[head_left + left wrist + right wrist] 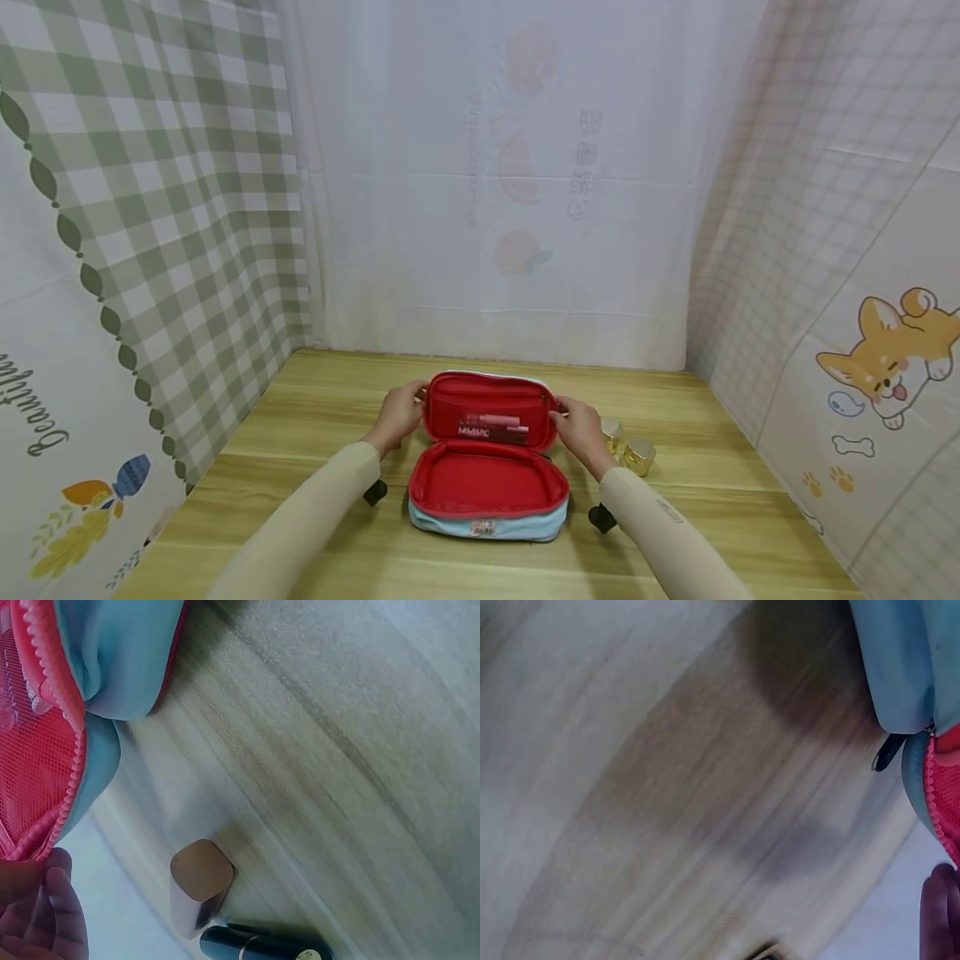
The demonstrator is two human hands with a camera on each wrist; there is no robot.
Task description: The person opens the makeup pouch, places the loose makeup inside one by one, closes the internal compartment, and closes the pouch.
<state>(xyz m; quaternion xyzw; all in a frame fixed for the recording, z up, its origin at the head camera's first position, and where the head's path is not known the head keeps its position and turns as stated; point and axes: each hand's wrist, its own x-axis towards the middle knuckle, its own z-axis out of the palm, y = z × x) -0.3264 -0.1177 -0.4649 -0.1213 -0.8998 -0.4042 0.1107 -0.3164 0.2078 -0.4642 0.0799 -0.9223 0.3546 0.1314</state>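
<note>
Lying at the lower middle of the head view, a pouch [487,467] with a light blue shell and red lining is seen opened on the wooden bench [315,400], its lid raised upright behind the base. The lid is flanked by both hands: the left hand [400,414] is placed at its left edge and the right hand [576,427] at its right edge, with the fingers curled round the rim on each side. In the left wrist view the fingertips [45,915] are seen pressed together at the lower left of the frame, just below the red zip teeth and mesh of the pouch [45,742]. In the right wrist view only a fingertip [941,911] is shown at the lower right, just under the red edge of the pouch [907,660]; how the rest of that hand lies cannot be told there.

A pink and dark red item [493,428] is held in the lid pocket; pale lettering is printed on it but cannot be read. A small label [483,527] on the front of the base is likewise too small to read.

Two gold-capped jars [630,450] are set just right of the right hand. A rose-gold tube [196,886] and a dark tube [262,947] are seen at the bottom of the left wrist view. On the left backdrop [45,433] the word "Beautiful" is partly shown.
</note>
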